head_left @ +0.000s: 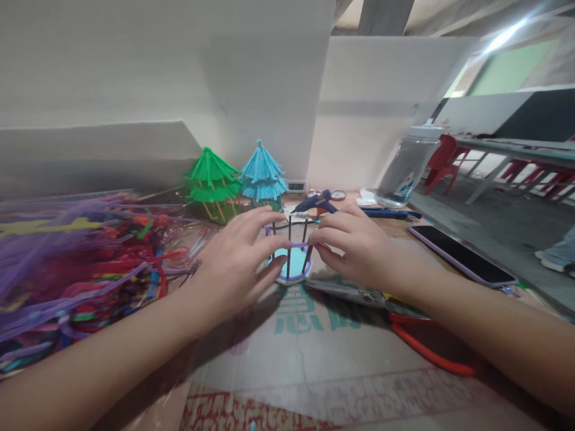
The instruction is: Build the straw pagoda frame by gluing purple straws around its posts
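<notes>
A small light-blue base (291, 263) with a purple rim and several dark upright sticks (290, 254) stands on the cardboard-covered table. My left hand (245, 254) is at its left side, fingers bent, thumb and fingertips by the sticks. From the right, my right hand (354, 242) reaches in with its fingertips at a right-hand stick and a thin purple strip that crosses between the sticks. Whether either hand grips the strip is too small to tell. Scissors with red handles (431, 353) lie under my right forearm, blades pointing toward the base.
Green (213, 179) and blue (263, 173) tiered paper-like roofs stand behind. A glue gun (314, 202) lies beyond the base. Colourful pipe cleaners (81, 257) heap at left; a bottle (408, 167) and phone (462, 254) are at right.
</notes>
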{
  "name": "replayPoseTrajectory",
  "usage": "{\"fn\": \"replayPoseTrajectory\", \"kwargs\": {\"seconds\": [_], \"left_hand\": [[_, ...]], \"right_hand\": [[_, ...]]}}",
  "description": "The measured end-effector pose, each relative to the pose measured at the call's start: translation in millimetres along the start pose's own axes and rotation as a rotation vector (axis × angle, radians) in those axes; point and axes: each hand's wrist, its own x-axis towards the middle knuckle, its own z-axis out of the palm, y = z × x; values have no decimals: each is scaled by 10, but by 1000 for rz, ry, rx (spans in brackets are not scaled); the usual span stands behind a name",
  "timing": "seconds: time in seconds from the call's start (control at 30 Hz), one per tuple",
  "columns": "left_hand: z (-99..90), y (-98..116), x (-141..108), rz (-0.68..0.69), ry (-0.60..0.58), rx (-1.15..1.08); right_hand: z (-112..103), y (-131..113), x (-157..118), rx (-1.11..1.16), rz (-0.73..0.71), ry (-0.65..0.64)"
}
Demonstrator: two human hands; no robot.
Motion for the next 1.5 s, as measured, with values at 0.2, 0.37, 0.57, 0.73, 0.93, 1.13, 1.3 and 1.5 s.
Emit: {"fn": "replayPoseTrajectory", "kwargs": {"seconds": [0.2,0.37,0.57,0.73,0.93,1.13,1.3,1.5], "left_hand": [[2,-1,-3,13,7,6],[5,2,-4,15,1,5],[-1,8,3,19,4,4],[-229,-8,147,-85,90,-107],[-487,135,564,-194,85,-288],[-471,416,809,-125,108,-347],[-418,520,790,-125,157,-255],[-356,545,685,-115,214,-273]], "right_hand": [[9,-4,-1,15,4,7],[22,-22,5,34,34,21],[32,-47,7,45,80,48],[-92,-46,68,-44,79,139],[-348,-49,147,-85,104,191],[-563,-97,177,-112,95,275],[-586,-107,180,-163,90,357],[-528,-121,167,-158,40,422]]}}
